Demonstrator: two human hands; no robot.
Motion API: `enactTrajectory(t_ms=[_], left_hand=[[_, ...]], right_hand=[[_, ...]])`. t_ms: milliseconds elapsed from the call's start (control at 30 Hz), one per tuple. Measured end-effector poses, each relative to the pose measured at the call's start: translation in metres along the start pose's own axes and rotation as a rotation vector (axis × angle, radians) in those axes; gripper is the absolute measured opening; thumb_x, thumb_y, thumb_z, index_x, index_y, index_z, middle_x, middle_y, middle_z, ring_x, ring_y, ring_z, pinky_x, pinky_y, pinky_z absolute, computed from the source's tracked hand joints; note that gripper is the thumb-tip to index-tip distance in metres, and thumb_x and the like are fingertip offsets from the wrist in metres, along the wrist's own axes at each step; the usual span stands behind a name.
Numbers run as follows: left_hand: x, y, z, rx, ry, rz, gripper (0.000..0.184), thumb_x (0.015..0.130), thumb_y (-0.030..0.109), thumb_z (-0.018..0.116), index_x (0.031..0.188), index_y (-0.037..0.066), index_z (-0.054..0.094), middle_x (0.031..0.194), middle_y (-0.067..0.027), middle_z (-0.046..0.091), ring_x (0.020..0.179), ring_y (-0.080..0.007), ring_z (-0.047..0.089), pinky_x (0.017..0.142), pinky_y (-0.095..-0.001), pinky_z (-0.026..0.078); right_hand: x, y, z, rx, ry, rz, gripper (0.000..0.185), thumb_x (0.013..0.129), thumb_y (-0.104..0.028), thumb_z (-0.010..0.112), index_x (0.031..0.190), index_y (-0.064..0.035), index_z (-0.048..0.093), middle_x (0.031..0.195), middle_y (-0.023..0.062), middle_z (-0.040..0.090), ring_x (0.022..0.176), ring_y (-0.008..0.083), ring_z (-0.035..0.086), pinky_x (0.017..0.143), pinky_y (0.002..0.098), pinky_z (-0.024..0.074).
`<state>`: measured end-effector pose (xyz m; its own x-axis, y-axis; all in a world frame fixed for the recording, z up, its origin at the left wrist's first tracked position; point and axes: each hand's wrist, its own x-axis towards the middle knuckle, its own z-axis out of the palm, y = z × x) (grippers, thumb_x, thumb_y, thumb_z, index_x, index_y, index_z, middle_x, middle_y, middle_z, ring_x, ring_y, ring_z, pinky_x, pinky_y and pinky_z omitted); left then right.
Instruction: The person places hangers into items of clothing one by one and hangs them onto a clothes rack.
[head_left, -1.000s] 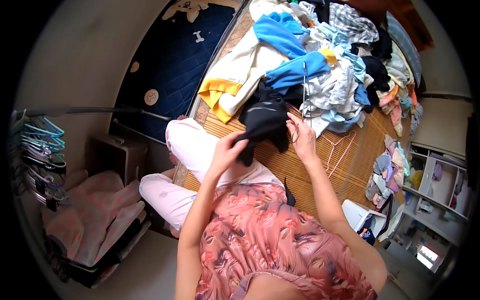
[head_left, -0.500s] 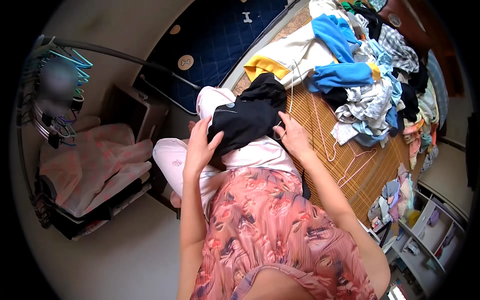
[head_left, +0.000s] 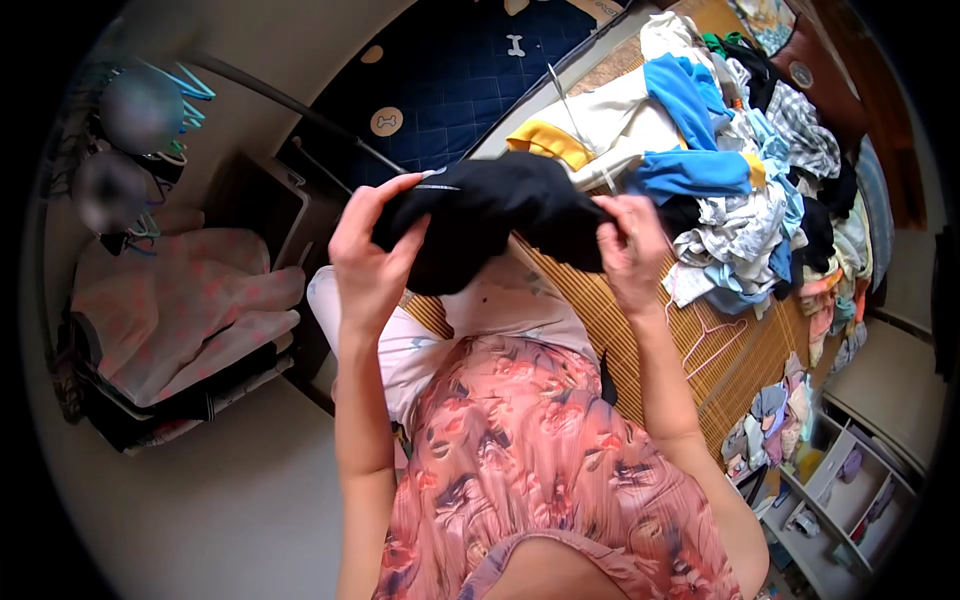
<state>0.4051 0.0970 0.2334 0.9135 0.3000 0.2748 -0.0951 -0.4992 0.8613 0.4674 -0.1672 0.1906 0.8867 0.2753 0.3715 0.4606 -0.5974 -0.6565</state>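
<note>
Off the lap (head_left: 525,308) now, black garment (head_left: 490,205)

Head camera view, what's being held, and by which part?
A black garment: the left hand holds its left edge, the right hand its right edge. Whether the right also grips the thin hanger cannot be told.
</note>
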Motion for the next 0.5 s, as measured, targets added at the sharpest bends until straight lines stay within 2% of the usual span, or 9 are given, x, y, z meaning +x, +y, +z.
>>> enactTrajectory(t_ms=[33,100,200,233,300,333,367,433,500], left_hand=[[0.001,0.02,-0.011,0.092,0.013,0.139,0.037,0.071,-0.007,0.067,0.106,0.005,0.064,0.084,-0.0088,0.057,0.076,-0.0209,0.058,0.069,-0.027,0.047],[-0.009,0.03,-0.026,0.193,-0.051,0.254,0.042,0.07,-0.007,0.068,0.109,0.006,0.063,0.088,-0.0102,0.057,0.079,-0.0236,0.059,0.069,-0.0297,0.048],[-0.041,0.024,-0.033,0.197,-0.457,-0.016,0.053,0.072,0.001,0.067,0.123,0.009,0.055,0.097,-0.0118,0.057,0.083,-0.0311,0.059,0.074,-0.0361,0.048],[-0.057,0.014,-0.031,0.195,-0.65,-0.174,0.048,0.076,0.011,0.066,0.123,0.009,0.054,0.1,-0.013,0.058,0.087,-0.0336,0.059,0.077,-0.0382,0.048],[-0.085,-0.01,-0.021,0.237,-0.957,-0.351,0.046,0.079,0.017,0.064,0.122,0.007,0.053,0.1,-0.0146,0.059,0.09,-0.0342,0.06,0.078,-0.0403,0.048],[-0.094,-0.026,-0.015,0.258,-0.963,-0.383,0.047,0.079,0.017,0.065,0.123,0.006,0.053,0.1,-0.0148,0.06,0.088,-0.0308,0.062,0.076,-0.0375,0.049],[-0.099,-0.041,-0.009,0.282,-0.97,-0.41,0.048,0.08,0.017,0.066,0.124,0.005,0.053,0.099,-0.015,0.062,0.085,-0.0274,0.064,0.075,-0.0347,0.05],[-0.092,-0.048,0.0,0.368,-0.714,-0.309,0.036,0.083,0.012,0.062,0.117,0.003,0.057,0.102,-0.0137,0.062,0.087,-0.0271,0.063,0.076,-0.0344,0.05],[-0.075,-0.055,0.014,0.298,-0.54,-0.244,0.034,0.084,0.01,0.06,0.117,0.002,0.056,0.102,-0.0134,0.063,0.091,-0.0278,0.062,0.079,-0.0344,0.049]], right_hand=[[0.008,-0.007,-0.008,0.043,0.044,-0.018,0.034,0.073,0.005,0.061,0.104,-0.0057,0.065,0.089,0.012,0.055,0.08,0.027,0.059,0.069,0.0341,0.0477],[0.017,-0.015,-0.022,-0.059,0.086,-0.15,0.036,0.072,0.005,0.061,0.105,-0.0086,0.066,0.09,0.0106,0.055,0.081,0.026,0.06,0.069,0.0341,0.0486],[0.005,0.009,-0.024,-0.14,-0.071,-0.104,0.037,0.072,0.004,0.062,0.105,-0.0104,0.066,0.091,0.0097,0.055,0.08,0.0259,0.06,0.068,0.0345,0.0492],[-0.003,0.02,-0.021,-0.145,-0.123,-0.079,0.035,0.072,0.004,0.062,0.104,-0.0112,0.066,0.092,0.0099,0.055,0.08,0.027,0.06,0.068,0.0351,0.049],[-0.02,0.035,-0.015,-0.138,-0.242,-0.009,0.031,0.075,0.002,0.062,0.103,-0.0109,0.066,0.092,0.0101,0.055,0.08,0.0275,0.06,0.068,0.0352,0.0489],[-0.029,0.041,-0.01,-0.13,-0.281,0.043,0.027,0.077,0.0,0.062,0.102,-0.0093,0.065,0.093,0.0103,0.055,0.08,0.0279,0.059,0.067,0.0355,0.0484],[-0.035,0.043,-0.008,-0.109,-0.257,0.046,0.024,0.079,-0.003,0.062,0.102,-0.0073,0.066,0.085,0.0095,0.053,0.07,0.0254,0.056,0.06,0.0342,0.0454],[-0.045,0.047,-0.006,0.015,-0.33,0.294,0.02,0.082,-0.004,0.061,0.102,-0.0054,0.066,0.076,0.0087,0.049,0.06,0.0224,0.049,0.054,0.0325,0.0404],[-0.046,0.05,0.0,0.017,-0.241,0.258,0.017,0.084,-0.005,0.06,0.1,-0.0052,0.066,0.072,0.0084,0.047,0.056,0.0209,0.045,0.053,0.0317,0.0381]])
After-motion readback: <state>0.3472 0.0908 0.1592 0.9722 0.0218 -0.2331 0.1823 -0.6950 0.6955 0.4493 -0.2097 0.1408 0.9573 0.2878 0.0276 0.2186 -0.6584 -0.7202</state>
